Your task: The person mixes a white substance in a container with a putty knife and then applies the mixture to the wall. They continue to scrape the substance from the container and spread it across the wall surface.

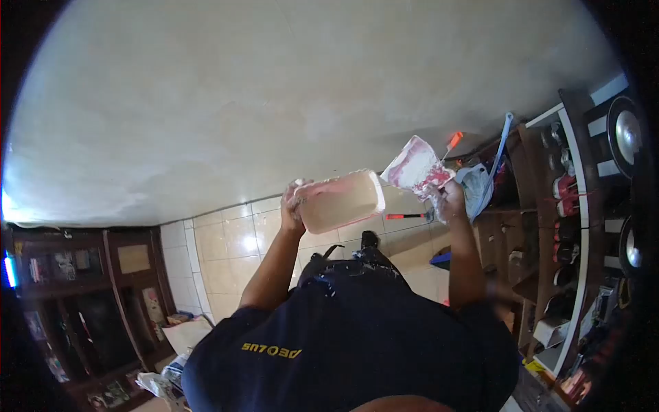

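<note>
My left hand (294,207) grips the left end of a long rectangular tub (340,202) with pale material smeared along its rim. To the right, my right hand (449,200) is closed on a flat, pinkish scoop-like tool (417,168) coated with thick white paste. The tool's wide edge points up and left, close to the tub's right end but apart from it. White residue covers the fingers of both hands. Beyond them stands a pale, patchy wall (288,103).
An orange-handled tool (454,141) and a blue stick (503,141) are by the wall at right. A red-and-black handle (406,216) shows above the tiled floor (223,240). Shelves with shoes (566,196) line the right; a dark cabinet (89,309) stands left.
</note>
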`<state>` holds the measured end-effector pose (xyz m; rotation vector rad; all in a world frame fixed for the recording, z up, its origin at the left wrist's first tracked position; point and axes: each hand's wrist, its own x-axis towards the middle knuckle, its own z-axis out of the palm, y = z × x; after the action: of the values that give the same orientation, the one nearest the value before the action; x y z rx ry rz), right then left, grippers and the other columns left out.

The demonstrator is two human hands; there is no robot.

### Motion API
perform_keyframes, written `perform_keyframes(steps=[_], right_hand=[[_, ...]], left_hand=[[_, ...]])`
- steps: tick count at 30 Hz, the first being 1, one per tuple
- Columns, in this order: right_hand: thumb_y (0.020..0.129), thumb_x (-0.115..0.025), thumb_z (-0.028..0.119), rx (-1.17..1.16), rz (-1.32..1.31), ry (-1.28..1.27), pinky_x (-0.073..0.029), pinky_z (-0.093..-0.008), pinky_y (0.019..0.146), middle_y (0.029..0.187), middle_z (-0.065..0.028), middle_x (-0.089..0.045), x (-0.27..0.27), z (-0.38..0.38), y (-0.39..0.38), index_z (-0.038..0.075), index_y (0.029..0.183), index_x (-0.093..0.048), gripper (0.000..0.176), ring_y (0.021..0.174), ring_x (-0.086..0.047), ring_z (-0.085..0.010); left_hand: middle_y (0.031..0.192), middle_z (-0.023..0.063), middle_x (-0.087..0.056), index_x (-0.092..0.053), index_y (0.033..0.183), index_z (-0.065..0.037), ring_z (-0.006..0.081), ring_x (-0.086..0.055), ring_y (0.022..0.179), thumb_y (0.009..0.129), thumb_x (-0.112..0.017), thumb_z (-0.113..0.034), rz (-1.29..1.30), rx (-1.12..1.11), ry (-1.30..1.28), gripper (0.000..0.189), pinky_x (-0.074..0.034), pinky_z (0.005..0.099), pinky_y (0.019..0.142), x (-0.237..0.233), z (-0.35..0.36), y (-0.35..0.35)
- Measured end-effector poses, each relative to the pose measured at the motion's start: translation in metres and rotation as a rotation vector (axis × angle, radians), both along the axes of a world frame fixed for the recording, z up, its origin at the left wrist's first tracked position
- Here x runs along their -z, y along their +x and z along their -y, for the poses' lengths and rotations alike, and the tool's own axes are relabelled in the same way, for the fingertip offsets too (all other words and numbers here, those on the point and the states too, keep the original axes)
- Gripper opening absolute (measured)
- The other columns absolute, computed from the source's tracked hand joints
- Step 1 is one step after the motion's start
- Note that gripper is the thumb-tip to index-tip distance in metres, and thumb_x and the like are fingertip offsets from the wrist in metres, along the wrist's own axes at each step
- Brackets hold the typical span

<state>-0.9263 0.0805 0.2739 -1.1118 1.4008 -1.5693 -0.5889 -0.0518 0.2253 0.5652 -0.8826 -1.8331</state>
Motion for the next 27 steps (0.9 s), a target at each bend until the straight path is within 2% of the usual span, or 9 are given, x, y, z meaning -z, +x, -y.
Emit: perform_keyframes(steps=[1,2,9,12,15,21,23,24,27], right_hand=[[0.083,-0.065,0.012,-0.006,-0.145,0.022,-0.051,-0.0276,0.07,0.093,-0.0086,-0.066,-0.025,-0.003,-0.004,-0.001,0.105,-0.059,0.025,0.08,-0.063,-0.0138],[0.079,-0.067,0.008,-0.019,-0.681,-0.031,-0.05,-0.0285,0.068,0.092,-0.014,-0.067,-0.069,-0.01,-0.003,-0.002,0.099,-0.062,0.023,0.077,-0.065,-0.0175],[0.077,-0.069,0.014,-0.065,-0.942,-0.219,-0.049,-0.0321,0.064,0.081,-0.0141,-0.066,-0.146,-0.002,0.034,0.001,0.089,-0.065,0.018,0.071,-0.065,-0.0266],[0.078,-0.067,0.021,-0.33,-1.041,-0.068,-0.048,-0.0382,0.065,0.08,-0.0143,-0.063,-0.155,0.009,0.055,0.002,0.09,-0.064,0.023,0.072,-0.06,-0.0338],[0.078,-0.063,0.021,-0.518,-1.197,-0.136,-0.048,-0.0398,0.069,0.084,-0.0159,-0.063,-0.139,0.032,0.06,0.003,0.092,-0.065,0.023,0.078,-0.06,-0.0339],[0.078,-0.054,0.013,-0.651,-1.323,-0.133,-0.049,-0.0432,0.073,0.085,-0.0157,-0.063,-0.13,0.053,0.086,0.004,0.094,-0.061,0.02,0.082,-0.061,-0.0324],[0.078,-0.053,0.013,-0.671,-1.378,-0.128,-0.049,-0.0434,0.074,0.085,-0.0147,-0.063,-0.126,0.061,0.097,0.005,0.093,-0.06,0.018,0.083,-0.061,-0.0318],[0.079,-0.053,0.013,-0.679,-1.4,-0.123,-0.05,-0.0436,0.073,0.084,-0.0143,-0.063,-0.123,0.065,0.099,0.005,0.092,-0.059,0.017,0.083,-0.062,-0.0314],[0.077,-0.053,0.013,-0.701,-1.475,-0.1,-0.05,-0.0441,0.069,0.082,-0.0147,-0.063,-0.114,0.075,0.106,0.004,0.092,-0.058,0.018,0.082,-0.062,-0.0314]], left_hand=[[0.11,0.0137,-0.056,-0.049,0.113,0.0,0.0265,-0.055,0.106,0.083,-0.05,-0.031,-0.014,-0.012,0.001,0.044,-0.045,0.0374,0.09,0.0,-0.002,-0.005],[0.115,0.0155,-0.055,-0.047,0.118,0.0,0.0289,-0.054,0.108,0.083,-0.046,-0.033,-0.079,0.095,0.09,0.048,-0.044,0.0395,0.093,0.001,-0.005,-0.006],[0.127,0.0187,-0.049,-0.042,0.13,0.0,0.0327,-0.049,0.116,0.082,-0.03,-0.041,-0.127,0.2,0.34,0.064,-0.04,0.0441,0.098,-0.024,-0.022,-0.041],[0.118,0.0161,-0.055,-0.049,0.122,0.0,0.0287,-0.055,0.107,0.084,-0.038,-0.039,-0.374,0.317,0.049,0.056,-0.044,0.0413,0.093,0.004,-0.013,-0.036],[0.112,0.0145,-0.058,-0.053,0.117,0.002,0.0249,-0.057,0.102,0.084,-0.045,-0.036,-0.091,0.129,-0.106,0.051,-0.047,0.0383,0.089,-0.028,-0.021,-0.038],[0.113,0.0147,-0.057,-0.051,0.118,0.005,0.0223,-0.056,0.101,0.084,-0.046,-0.035,-0.056,0.073,-0.107,0.052,-0.046,0.035,0.087,-0.003,-0.023,-0.02],[0.114,0.0155,-0.057,-0.05,0.12,0.004,0.0244,-0.056,0.103,0.085,-0.045,-0.035,-0.219,0.066,0.119,0.054,-0.046,0.037,0.089,-0.008,-0.029,-0.013],[0.117,0.0172,-0.056,-0.05,0.121,0.004,0.0282,-0.055,0.106,0.085,-0.041,-0.036,-0.01,0.013,-0.087,0.054,-0.045,0.0405,0.091,-0.002,-0.027,-0.011],[0.125,0.0181,-0.051,-0.046,0.126,0.0,0.0318,-0.05,0.114,0.08,-0.039,-0.046,-0.098,0.1,0.061,0.066,-0.039,0.0434,0.098,0.011,-0.025,-0.012]])
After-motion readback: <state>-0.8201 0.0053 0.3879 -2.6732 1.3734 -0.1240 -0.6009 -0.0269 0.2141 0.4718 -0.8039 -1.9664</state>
